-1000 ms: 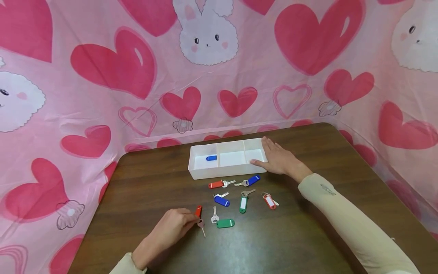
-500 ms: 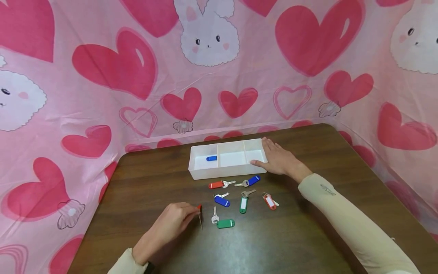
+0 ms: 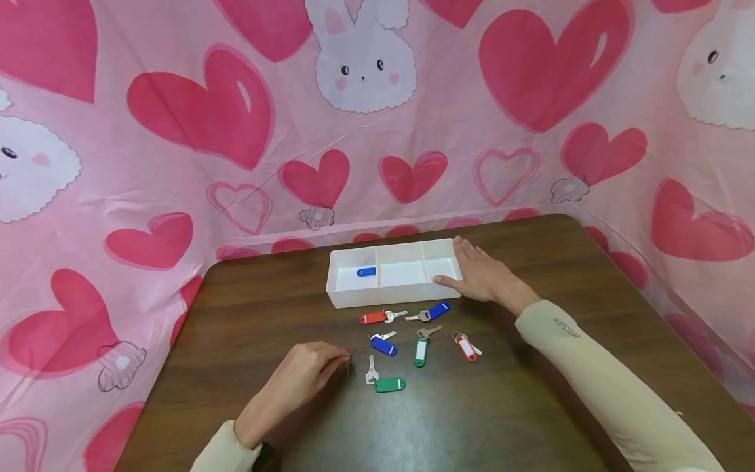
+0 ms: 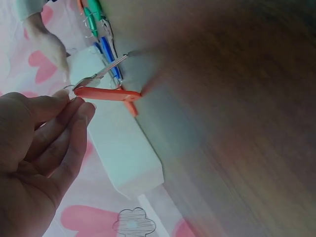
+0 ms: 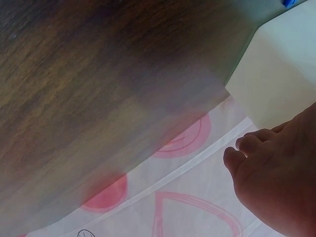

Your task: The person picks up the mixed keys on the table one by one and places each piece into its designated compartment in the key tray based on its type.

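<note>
My left hand (image 3: 301, 375) is over the left part of the table. In the left wrist view its thumb and fingertips pinch the ring end of a red key tag (image 4: 106, 94), and a metal key (image 4: 102, 72) hangs from the same ring. From the head view, that tag is mostly hidden behind the fingers. My right hand (image 3: 485, 272) rests against the right end of a white box (image 3: 392, 297) with three compartments, fingers extended along that end and thumb over the front rim. A blue key tag (image 3: 366, 272) lies in the left compartment.
Several tagged keys lie in front of the box: a red tag (image 3: 373, 318), blue tags (image 3: 439, 310) (image 3: 384, 345), green tags (image 3: 421, 353) (image 3: 390, 385) and a red-framed tag (image 3: 466, 348). A pink heart-patterned cloth (image 3: 366, 137) hangs behind the table (image 3: 472, 419).
My left hand has lifted the red-tagged key off the table and turned it, so tag and key now hang below the fingertips. My right hand and the box have stayed put.
</note>
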Tool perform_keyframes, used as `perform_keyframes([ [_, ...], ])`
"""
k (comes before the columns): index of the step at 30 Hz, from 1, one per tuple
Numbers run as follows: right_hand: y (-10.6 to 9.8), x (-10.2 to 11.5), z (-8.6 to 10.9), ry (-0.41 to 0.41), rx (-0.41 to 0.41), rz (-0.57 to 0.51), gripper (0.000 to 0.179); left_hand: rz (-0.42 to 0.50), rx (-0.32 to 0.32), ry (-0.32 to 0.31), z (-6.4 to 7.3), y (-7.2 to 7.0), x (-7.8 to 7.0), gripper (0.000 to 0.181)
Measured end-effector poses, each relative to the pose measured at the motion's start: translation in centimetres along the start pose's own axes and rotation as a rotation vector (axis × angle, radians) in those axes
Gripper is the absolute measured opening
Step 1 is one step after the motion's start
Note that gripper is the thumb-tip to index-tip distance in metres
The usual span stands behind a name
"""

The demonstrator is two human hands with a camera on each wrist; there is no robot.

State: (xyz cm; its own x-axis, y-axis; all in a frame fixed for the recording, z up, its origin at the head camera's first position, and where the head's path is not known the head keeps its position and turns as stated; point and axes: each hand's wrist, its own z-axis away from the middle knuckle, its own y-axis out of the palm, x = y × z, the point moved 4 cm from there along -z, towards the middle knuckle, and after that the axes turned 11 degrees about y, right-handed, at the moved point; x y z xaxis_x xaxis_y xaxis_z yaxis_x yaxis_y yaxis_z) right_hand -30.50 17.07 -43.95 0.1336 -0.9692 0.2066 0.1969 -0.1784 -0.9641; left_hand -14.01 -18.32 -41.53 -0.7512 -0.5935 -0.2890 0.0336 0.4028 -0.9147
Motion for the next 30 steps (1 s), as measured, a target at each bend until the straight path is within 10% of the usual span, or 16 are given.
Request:
perform_keyframes([
  [30, -0.1, 0.1, 0.0, -0.008, -0.004, -0.002, 0.122, 0.155, -0.114, -0.132, -2.4, -0.6, 0.2, 0.015],
])
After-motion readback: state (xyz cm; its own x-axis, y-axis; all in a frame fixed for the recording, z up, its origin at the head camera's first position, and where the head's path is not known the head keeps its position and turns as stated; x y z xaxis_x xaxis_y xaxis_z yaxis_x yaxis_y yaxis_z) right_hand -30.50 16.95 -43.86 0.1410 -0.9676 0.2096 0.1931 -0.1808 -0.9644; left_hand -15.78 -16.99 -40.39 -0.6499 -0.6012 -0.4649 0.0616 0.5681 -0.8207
